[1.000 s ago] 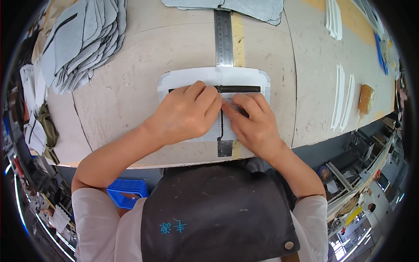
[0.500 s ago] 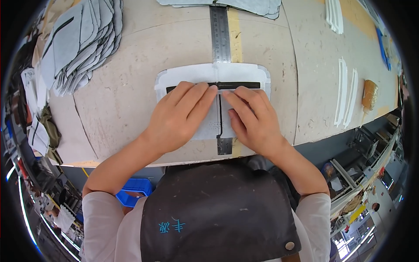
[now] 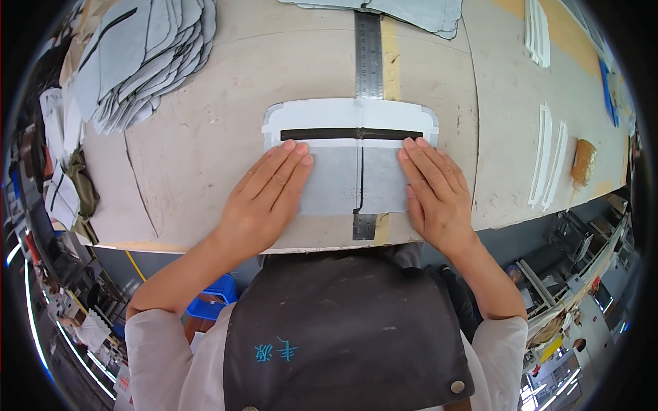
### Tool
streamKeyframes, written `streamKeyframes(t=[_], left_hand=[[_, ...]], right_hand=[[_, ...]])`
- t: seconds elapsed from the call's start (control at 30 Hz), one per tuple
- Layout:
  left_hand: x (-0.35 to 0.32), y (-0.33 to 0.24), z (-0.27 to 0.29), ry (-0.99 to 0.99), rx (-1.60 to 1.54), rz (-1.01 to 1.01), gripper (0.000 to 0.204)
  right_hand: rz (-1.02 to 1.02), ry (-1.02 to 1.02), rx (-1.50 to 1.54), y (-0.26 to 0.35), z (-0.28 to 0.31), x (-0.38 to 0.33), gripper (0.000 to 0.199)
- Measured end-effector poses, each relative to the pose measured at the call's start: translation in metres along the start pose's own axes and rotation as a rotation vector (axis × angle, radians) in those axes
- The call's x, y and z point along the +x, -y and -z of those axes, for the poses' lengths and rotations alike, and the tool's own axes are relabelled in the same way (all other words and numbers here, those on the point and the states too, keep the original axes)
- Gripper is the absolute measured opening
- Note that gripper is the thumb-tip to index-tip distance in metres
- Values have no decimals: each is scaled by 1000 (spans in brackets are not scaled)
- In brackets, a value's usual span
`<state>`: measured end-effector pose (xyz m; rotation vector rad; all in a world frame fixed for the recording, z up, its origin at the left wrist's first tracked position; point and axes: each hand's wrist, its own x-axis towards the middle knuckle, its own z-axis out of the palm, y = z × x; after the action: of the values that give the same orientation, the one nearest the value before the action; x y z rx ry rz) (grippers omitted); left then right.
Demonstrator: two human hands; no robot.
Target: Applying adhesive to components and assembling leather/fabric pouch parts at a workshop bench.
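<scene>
A flat grey panel point(image 3: 325, 181) with rounded far corners lies on the table in front of me. White edging runs across its far part, and a long black strip point(image 3: 319, 134) lies along it. From the strip's middle a thin black line runs down to the near edge. My left hand point(image 3: 264, 195) rests flat on the panel's left side, fingertips just below the strip's left end. At the right end, my right hand point(image 3: 442, 195) presses down with fingers stretched out. Beneath the panel passes a steel ruler point(image 3: 369, 61), showing beyond both its far and near edges.
Stacked grey panels point(image 3: 161, 58) lie at the far left, and more pieces point(image 3: 415, 15) at the far edge. White strips point(image 3: 540, 154), an amber-brown roll point(image 3: 584, 162) and a blue tool point(image 3: 608, 92) are on the right. A blue bin point(image 3: 218, 296) stands below the table's front edge.
My hands have slid apart from the middle of the black strip to its two ends, uncovering the strip and the panel's centre. The whole view has shifted slightly.
</scene>
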<state>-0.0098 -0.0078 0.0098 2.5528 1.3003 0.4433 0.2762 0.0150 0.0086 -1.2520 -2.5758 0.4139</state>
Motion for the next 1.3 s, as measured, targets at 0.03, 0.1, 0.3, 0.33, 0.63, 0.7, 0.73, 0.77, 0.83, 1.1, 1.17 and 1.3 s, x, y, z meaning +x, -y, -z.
streamKeyframes(t=[0.03,0.1,0.3,0.33,0.63,0.7,0.73,0.77,0.83,1.1,1.17,1.3], left_hand=[[3,2,0,-22,-37,9,46],[3,15,3,-47,-103,15,45],[2,18,8,-112,-194,104,39],[4,20,8,-126,-218,118,37],[96,15,0,-255,-273,54,34],[114,7,-12,-180,-274,59,37],[119,8,-17,-103,-277,76,40],[122,10,-19,-103,-284,74,40],[126,13,-19,66,-392,86,24],[133,19,12,268,-859,348,12],[134,22,15,314,-924,373,13],[136,25,16,370,-1024,391,10]], right_hand=[[8,-5,0,-2,1,-1,51],[-6,32,62,-5,2,-2,51],[-72,-2,6,-3,9,-6,48],[-71,-6,3,-5,11,-5,48],[-276,-333,232,-30,7,25,34],[-326,-316,290,-28,8,26,33],[-374,-287,355,-28,7,28,33],[-378,-284,349,-27,6,30,33],[-386,-281,422,-25,8,32,32],[-815,-241,1217,-10,23,30,25],[-805,-204,1295,-7,26,29,24],[-796,-238,1304,3,31,30,24]])
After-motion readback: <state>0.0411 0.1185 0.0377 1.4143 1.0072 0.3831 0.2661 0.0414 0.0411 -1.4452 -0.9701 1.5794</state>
